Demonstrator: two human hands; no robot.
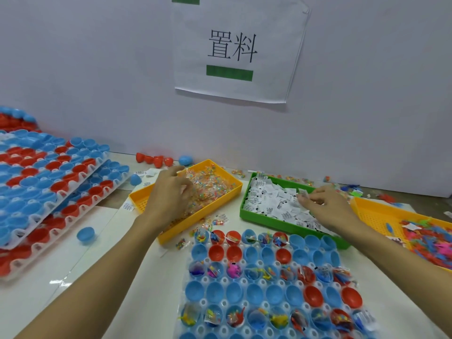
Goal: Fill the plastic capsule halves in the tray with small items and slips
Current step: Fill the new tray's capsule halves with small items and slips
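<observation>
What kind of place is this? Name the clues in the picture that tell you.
Probably a hand-packing station in a small workshop. Clues: a tray of open capsule halves, bins of loose stock such as the green bin of paper slips, and a printed sign taped to the wall.

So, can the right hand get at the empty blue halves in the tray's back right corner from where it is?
Probably yes. The right hand is in the green bin of slips, and the empty blue halves sit just in front of that bin with nothing covering them.
</observation>
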